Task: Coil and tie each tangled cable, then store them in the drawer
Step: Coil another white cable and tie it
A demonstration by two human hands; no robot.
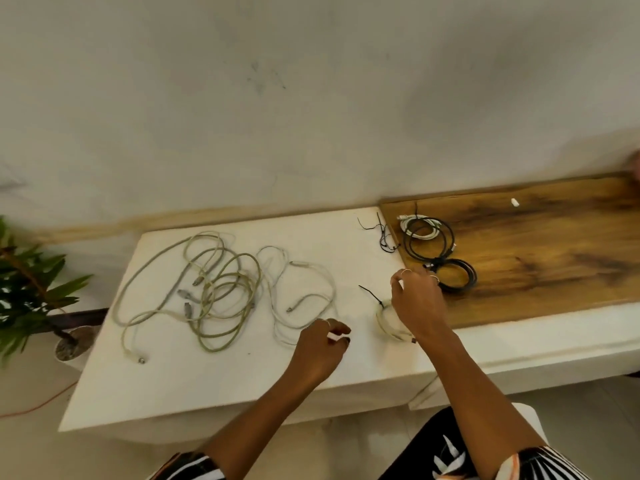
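Left hand (pixel 320 344): fingers curled, pinching a small white connector end (pixel 335 337) between thumb and fingertips, low over the white tabletop (pixel 207 386).
Right hand (pixel 417 299): held above a small coiled white cable (pixel 388 322), fingers bent and partly spread; whether they grasp anything I cannot tell, since the palm side is hidden.
Coiled white cable: lies on the tabletop right under the right wrist, with a black zip tie (pixel 372 295) cinched around it, the tie's tail sticking up and to the left.
Thin white cable (pixel 301 289): loose loops on the tabletop to the left of the hands; it appears to run toward the left hand's connector.
Tangled grey-green cables (pixel 214 289): a large uncoiled heap on the left half of the tabletop, several plugs showing inside it, one end trailing toward the near left edge.
Spare black ties (pixel 382 233): a small loose bunch at the far right of the white tabletop, near the wall.
Finished coils: a white coil (pixel 415 226), a black coil (pixel 431 242) overlapping it and a second, thicker black coil (pixel 460 275) nearest the right hand, all on the wooden surface (pixel 536 251).
White scrap (pixel 515 202): small, alone farther back on the wood.
Plant (pixel 27 282): green leaves in a pot at the far left, beside the tabletop.
Sleeves (pixel 194 467): black-and-white striped, at the bottom edge.
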